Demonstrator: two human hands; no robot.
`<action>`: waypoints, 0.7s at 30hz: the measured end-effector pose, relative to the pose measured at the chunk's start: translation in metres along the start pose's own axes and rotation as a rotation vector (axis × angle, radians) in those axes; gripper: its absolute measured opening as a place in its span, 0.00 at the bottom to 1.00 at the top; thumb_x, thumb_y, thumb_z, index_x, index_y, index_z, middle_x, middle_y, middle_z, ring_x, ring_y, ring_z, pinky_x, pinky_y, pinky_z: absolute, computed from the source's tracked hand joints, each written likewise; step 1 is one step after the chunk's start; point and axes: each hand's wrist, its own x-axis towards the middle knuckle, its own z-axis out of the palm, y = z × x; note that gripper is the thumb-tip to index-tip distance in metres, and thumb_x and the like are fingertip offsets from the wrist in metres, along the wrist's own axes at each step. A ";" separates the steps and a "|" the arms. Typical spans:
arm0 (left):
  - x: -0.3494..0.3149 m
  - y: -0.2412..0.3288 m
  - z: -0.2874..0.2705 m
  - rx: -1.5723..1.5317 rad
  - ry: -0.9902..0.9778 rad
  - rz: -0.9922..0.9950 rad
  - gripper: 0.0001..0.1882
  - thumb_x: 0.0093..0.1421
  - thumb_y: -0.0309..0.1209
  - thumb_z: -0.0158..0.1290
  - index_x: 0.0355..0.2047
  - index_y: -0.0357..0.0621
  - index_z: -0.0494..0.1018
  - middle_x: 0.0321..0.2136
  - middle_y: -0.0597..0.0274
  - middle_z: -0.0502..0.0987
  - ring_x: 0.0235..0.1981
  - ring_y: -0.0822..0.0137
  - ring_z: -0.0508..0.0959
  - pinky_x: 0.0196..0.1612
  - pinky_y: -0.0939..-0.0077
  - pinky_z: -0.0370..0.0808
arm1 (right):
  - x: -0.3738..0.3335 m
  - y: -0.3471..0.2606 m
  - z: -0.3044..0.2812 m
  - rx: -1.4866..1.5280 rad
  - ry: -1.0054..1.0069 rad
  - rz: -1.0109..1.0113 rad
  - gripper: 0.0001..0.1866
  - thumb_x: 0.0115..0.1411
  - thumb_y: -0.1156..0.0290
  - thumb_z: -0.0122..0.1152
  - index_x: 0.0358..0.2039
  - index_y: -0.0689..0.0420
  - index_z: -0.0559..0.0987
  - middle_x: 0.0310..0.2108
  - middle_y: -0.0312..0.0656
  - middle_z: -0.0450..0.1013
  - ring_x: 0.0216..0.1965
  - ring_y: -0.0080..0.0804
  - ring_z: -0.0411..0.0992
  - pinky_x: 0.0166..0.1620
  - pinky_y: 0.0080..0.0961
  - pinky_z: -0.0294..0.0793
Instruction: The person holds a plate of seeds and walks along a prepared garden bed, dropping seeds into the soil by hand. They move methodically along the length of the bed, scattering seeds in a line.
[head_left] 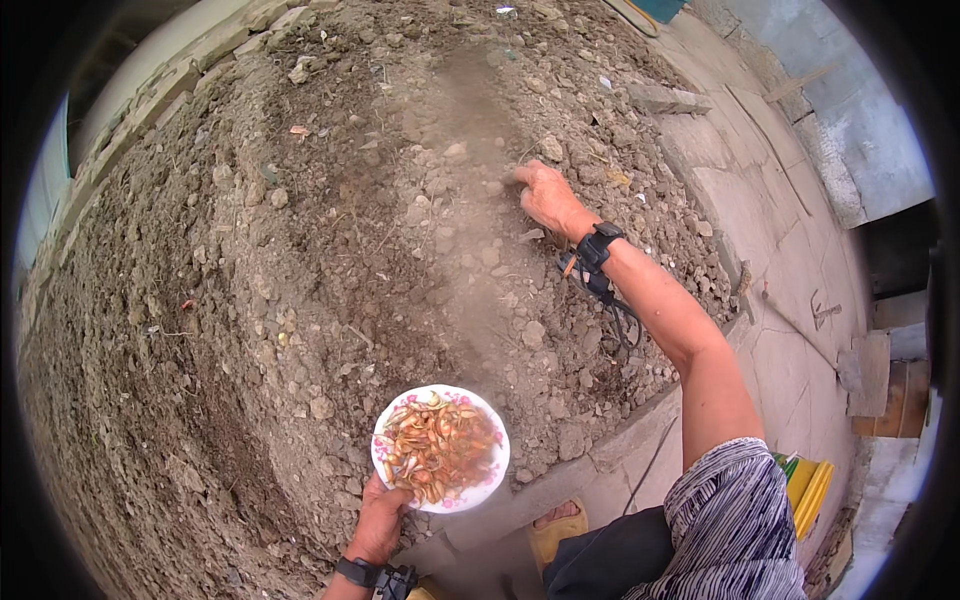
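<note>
My left hand (383, 520) grips a white plate (487, 489) with a pink flower pattern by its near left edge. On the plate lies a heap of small, slender orange-brown pieces (432, 448), like little bulbs in dry skins; a smear blurs part of it. Stretched forward and to the right, my right hand (552, 200) is low over the loose, lumpy soil (330, 250). Its fingers are bent together and point down at a shallow furrow. Whatever they may pinch is hidden. Both wrists carry black straps, with a small device and looped cable at the right one.
A low concrete edging (640, 430) borders the soil bed on the right. Beyond it, a long-handled tool (800, 325) lies on the paving (750, 215). A yellow container (812, 495) stands by my right side, and my sandalled foot (556, 525) is near the edging.
</note>
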 end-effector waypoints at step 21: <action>-0.004 0.019 0.019 -0.009 -0.075 -0.024 0.29 0.48 0.15 0.42 0.55 0.38 0.63 0.43 0.63 0.74 0.37 0.75 0.74 0.40 0.82 0.72 | -0.036 -0.008 -0.037 0.071 -0.282 0.008 0.20 0.58 0.67 0.54 0.49 0.65 0.73 0.39 0.43 0.76 0.41 0.27 0.72 0.45 0.24 0.71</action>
